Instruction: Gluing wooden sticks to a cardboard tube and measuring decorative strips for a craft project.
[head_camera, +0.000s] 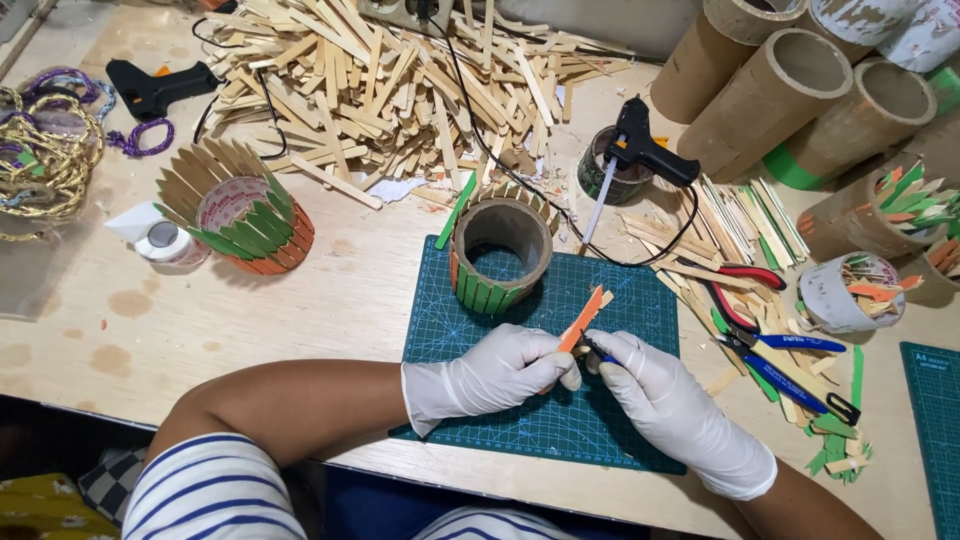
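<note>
left hand (505, 368) pinches the orange stick (582, 320) steady over the mat (470, 300); right hand (640, 375) closed on a small blade (597, 350).

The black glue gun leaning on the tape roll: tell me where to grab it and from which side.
Judging by its pose, take the black glue gun by its handle, the thick part slanting toward the cardboard tubes, coming from above and the right. Its nozzle points down-left over the tape roll, and a cord trails off it, so avoid that end.

Orange craft stick (583, 320), slanted over green cutting mat (620, 290); small blue-handled blade (600, 352) at its lower end.
</note>
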